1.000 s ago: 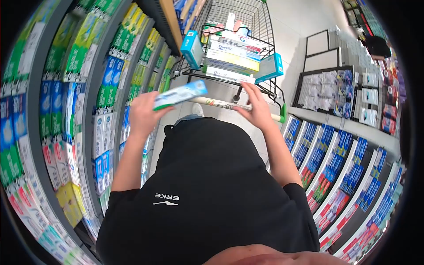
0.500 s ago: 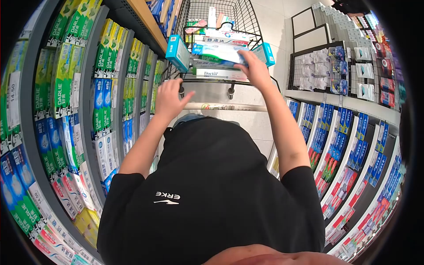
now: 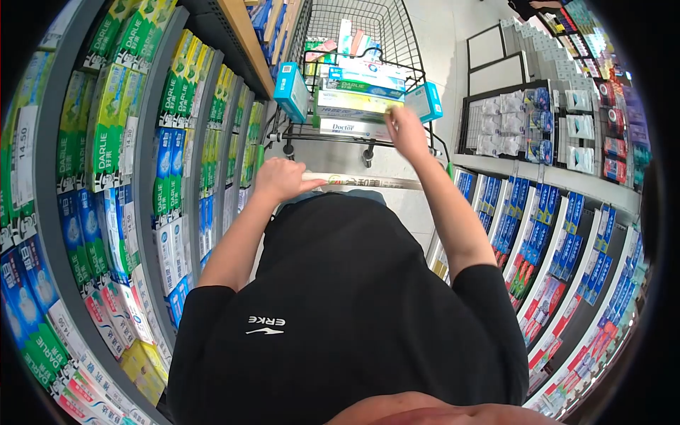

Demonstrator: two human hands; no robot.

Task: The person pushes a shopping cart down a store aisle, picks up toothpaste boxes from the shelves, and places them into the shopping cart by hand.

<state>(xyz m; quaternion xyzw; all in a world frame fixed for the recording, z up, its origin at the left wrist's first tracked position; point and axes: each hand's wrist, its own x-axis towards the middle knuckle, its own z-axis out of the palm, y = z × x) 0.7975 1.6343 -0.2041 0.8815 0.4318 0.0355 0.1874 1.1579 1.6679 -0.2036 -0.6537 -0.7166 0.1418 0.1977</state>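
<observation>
My left hand (image 3: 281, 178) is closed over the left part of the shopping cart handle (image 3: 375, 183), its thumb lying along the bar. Loosely curled, my right hand (image 3: 409, 133) hovers by the right end of the stacked toothpaste boxes and appears to hold nothing. A green and blue Darlie toothpaste box (image 3: 365, 87) lies across the stack. Below it are a yellowish box (image 3: 347, 101) and a white "Doctor" box (image 3: 343, 127). Blue boxes stand at both sides of the stack, a left one (image 3: 291, 92) and a right one (image 3: 425, 103).
The wire shopping cart (image 3: 397, 28) holds more small boxes farther in. Close on my left runs a toothpaste shelf (image 3: 159, 92) with price tags. Another shelf (image 3: 602, 185) with hanging packs and boxes lines the right. Part of another person (image 3: 528, 7) shows at the top right.
The Darlie box, held in my right hand before, now rests on the stack. My right hand has drawn back slightly. My left hand has come down onto the cart handle.
</observation>
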